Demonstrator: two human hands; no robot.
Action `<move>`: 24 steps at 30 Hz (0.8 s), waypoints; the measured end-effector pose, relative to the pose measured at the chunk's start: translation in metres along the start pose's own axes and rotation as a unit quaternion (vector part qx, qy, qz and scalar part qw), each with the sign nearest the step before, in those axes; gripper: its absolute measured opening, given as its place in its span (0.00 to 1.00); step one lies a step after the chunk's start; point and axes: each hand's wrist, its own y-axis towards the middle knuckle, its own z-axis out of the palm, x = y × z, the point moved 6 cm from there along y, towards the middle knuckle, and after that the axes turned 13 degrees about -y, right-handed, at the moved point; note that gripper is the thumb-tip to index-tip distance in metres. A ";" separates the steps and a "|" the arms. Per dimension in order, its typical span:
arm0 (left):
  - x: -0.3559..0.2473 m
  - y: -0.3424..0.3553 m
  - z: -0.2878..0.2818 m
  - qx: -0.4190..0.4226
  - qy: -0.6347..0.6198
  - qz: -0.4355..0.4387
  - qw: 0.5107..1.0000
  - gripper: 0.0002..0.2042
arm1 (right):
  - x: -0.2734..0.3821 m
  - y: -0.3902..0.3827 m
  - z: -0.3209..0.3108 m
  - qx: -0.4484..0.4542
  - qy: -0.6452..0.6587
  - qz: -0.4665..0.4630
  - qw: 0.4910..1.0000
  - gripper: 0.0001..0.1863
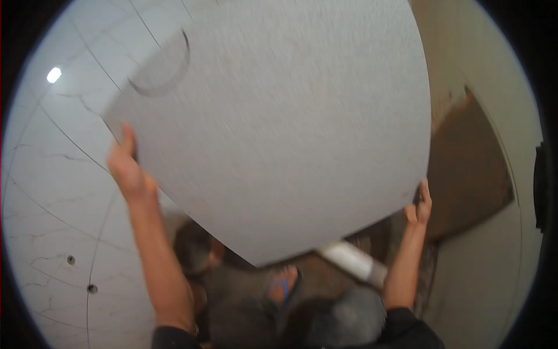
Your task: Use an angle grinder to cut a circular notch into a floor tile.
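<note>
A large flat grey tile [285, 134] fills the middle of the head view, tilted with one corner pointing down toward me. A dark curved line, like a half circle, marks its face near the upper left edge. My left hand [129, 168] grips the left edge, with the thumb up along the side. On the lower right edge, my right hand [423, 205] is closed around the rim near the corner. Some of the fingers of both hands are hidden behind the tile. Slight motion blur softens the left hand.
White marble-patterned tiles [52, 198] cover the left side, with two small round holes low down. On the right is a pale wall [476, 291] with a dark brown patch [471, 168]. Below lie a white tube-like piece [349, 259] and a sandalled foot [283, 285].
</note>
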 end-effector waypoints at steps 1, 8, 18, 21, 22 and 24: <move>0.000 0.011 0.009 0.015 -0.008 -0.032 0.999 0.22 | 0.006 -0.014 -0.019 -0.010 -0.026 0.004 1.000 0.24; 0.107 0.029 -0.017 0.088 0.080 -0.176 0.977 0.19 | -0.014 -0.163 0.021 0.093 -0.401 0.117 0.904 0.21; 0.377 -0.148 -0.030 0.184 0.072 -0.396 0.897 0.16 | -0.046 -0.293 -0.079 -0.266 -0.493 0.149 0.815 0.27; 0.428 -0.187 -0.046 0.214 0.052 -0.433 0.874 0.16 | -0.046 -0.318 -0.075 -0.340 -0.521 0.164 0.765 0.27; 0.440 -0.196 -0.038 0.218 0.054 -0.440 0.870 0.15 | -0.042 -0.321 -0.076 -0.352 -0.521 0.175 0.758 0.28; 0.460 -0.219 -0.014 0.250 0.069 -0.463 0.847 0.15 | -0.030 -0.333 -0.084 -0.379 -0.534 0.158 0.739 0.27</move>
